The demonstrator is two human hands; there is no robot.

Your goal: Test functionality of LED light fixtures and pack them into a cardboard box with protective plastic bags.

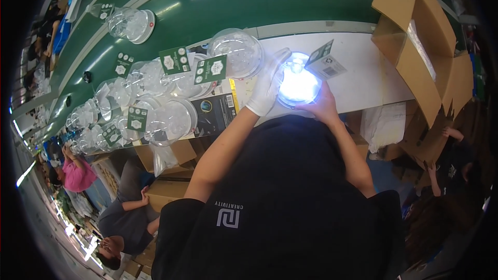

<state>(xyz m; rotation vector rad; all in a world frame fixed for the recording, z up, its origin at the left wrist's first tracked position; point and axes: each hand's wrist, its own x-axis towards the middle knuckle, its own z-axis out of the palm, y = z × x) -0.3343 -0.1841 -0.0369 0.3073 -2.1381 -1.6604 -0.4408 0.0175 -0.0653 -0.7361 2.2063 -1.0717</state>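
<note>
A clear plastic round lantern (299, 84) glows bright white between my hands, over the white table top near my body. My left hand (267, 89), in a white glove, is closed against its left side. From the right, my bare right hand (323, 105) grips the lower edge. Glare hides the lantern's details and some fingertips. A green and white folded tag (327, 61) with a barcode sticks out from its upper right. Just left of my gloved hand lies another clear round lantern (236, 53), unlit.
Many unlit clear lanterns (174, 119) with green tags crowd the table's left side. One lantern (130, 24) sits on the green surface (218, 0) beyond. An open cardboard box (399, 46) stands at right. Other people (124, 220) sit lower left; another person (456, 168) is at right.
</note>
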